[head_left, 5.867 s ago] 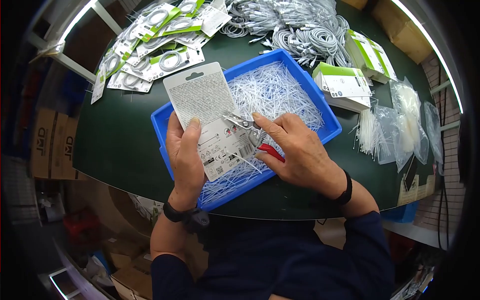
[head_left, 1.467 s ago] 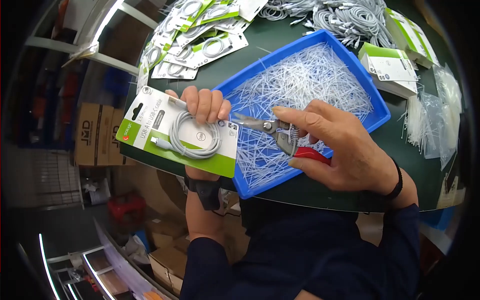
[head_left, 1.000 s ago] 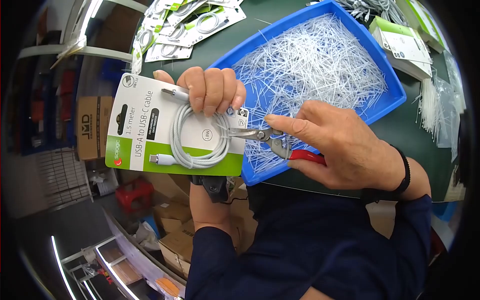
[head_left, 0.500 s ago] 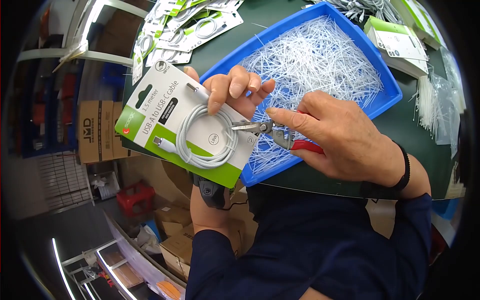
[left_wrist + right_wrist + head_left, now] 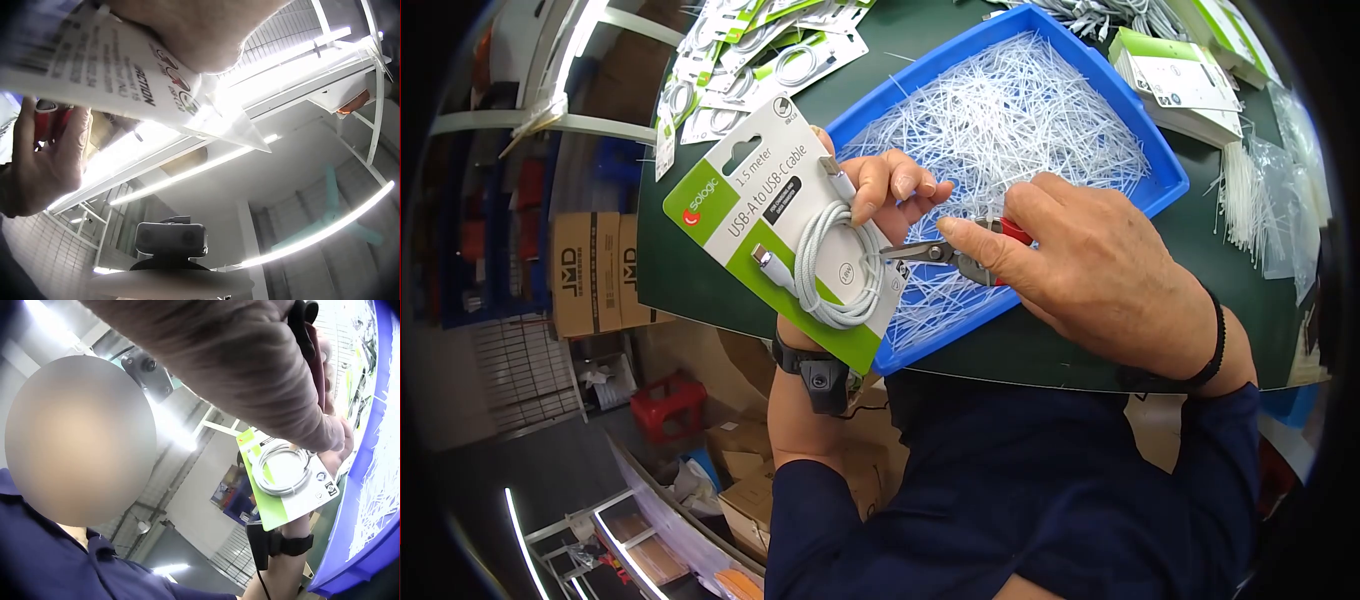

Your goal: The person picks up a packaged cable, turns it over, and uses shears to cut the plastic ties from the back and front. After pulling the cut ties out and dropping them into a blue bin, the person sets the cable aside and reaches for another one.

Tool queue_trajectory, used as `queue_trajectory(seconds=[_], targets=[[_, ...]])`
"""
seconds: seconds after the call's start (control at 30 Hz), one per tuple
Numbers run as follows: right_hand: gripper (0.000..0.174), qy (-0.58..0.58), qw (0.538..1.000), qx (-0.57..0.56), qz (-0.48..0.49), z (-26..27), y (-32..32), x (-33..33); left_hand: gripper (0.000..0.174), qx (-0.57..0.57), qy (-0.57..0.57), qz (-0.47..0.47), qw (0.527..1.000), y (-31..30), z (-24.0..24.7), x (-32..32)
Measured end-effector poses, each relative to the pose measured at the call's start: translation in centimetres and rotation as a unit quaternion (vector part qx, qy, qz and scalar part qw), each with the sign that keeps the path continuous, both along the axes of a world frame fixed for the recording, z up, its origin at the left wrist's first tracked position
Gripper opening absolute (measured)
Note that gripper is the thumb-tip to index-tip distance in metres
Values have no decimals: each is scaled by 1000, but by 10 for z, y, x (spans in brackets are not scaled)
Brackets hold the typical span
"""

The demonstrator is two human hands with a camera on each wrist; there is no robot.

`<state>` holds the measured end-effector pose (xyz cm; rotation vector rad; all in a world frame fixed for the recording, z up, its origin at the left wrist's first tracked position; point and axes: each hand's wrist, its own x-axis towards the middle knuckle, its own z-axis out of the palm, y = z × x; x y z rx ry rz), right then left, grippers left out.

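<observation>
My left hand (image 5: 895,190) grips the edge of a blister-free retail card (image 5: 730,215), its front turned up and tilted. A coiled white-grey USB cable (image 5: 810,250) is fastened to that card, its two plugs pointing left and up. My right hand (image 5: 1100,270) holds red-handled pruning shears (image 5: 940,254), their blade tips right at the coil's right side, by a tie. In the left wrist view, the printed back of the card (image 5: 125,75) shows. The right wrist view shows the card and coil (image 5: 281,472) beyond my right hand (image 5: 250,369), which hides much of the shears.
Below the hands lies a blue tray (image 5: 1165,195) full of white cable-tie offcuts (image 5: 1020,110). Carded cables (image 5: 795,65) are piled at the back left. Stacked cards (image 5: 1180,80), a bundle of cable ties (image 5: 1242,195) and clear bags stand at the right.
The card has been turned from its printed back to its cable side, then tilted counterclockwise. The shears have moved from the card's back to the coil's right side, and the right hand has rotated.
</observation>
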<state>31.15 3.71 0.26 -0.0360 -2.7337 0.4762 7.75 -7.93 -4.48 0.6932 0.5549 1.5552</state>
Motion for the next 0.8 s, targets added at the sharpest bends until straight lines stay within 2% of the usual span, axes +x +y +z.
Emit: queue_trajectory(seconds=[0.07,0.23,0.33,0.37,0.47,0.5,0.6,0.63,0.73,0.77,0.8], targets=[[55,-12,1000,2,-2,1,1,2,76,-26,-8,19,999,1,3,5],[60,-53,998,-11,23,8,11,4,75,-2,-22,44,999,5,5,12],[63,-46,992,-116,-30,8,10,-2,73,-51,-27,96,994,5,12,22],[63,-51,992,-110,-31,3,9,-6,73,-45,-33,95,994,6,7,21],[62,151,958,-245,15,-16,6,-21,70,49,-58,69,995,12,-20,18],[62,144,960,-240,12,-16,4,-22,70,54,-67,67,994,14,-23,24],[59,78,928,-364,3,-14,-3,-22,65,44,-67,100,992,14,-1,49],[59,72,930,-360,1,-16,-4,-22,65,49,-74,101,991,13,1,55],[58,64,927,-370,-14,-23,-6,-23,65,-11,-34,213,976,8,3,66],[58,59,929,-366,-13,-23,-6,-23,65,-7,-39,214,976,9,0,64],[58,57,932,-358,-21,-24,-6,-23,64,22,36,215,976,9,-5,59]])
